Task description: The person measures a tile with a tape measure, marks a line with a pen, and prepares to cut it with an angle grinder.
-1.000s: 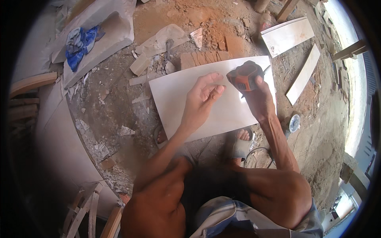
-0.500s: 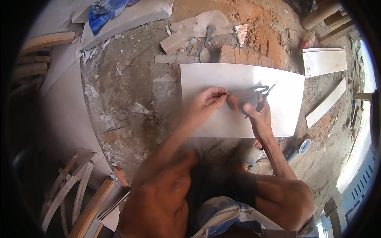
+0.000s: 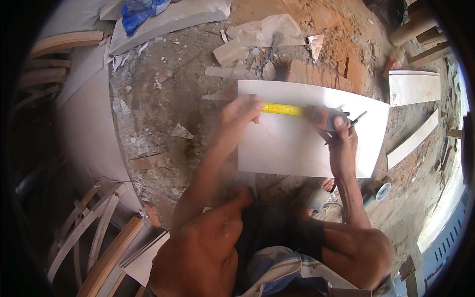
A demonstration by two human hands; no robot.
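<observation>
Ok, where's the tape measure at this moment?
In the head view, the tape measure is in the right hand, just right of the middle of the white panel, its yellow blade stretching left to the left hand.

A yellow-bladed tape measure (image 3: pixel 320 118) extends over a white tile (image 3: pixel 292 148).

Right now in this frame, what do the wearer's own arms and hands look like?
Both the left hand and right hand are ungloved. The visible forearms are bare, the left and right alike, showing no sleeves, watch or bracelet. Finer markings are too small to tell.
</observation>
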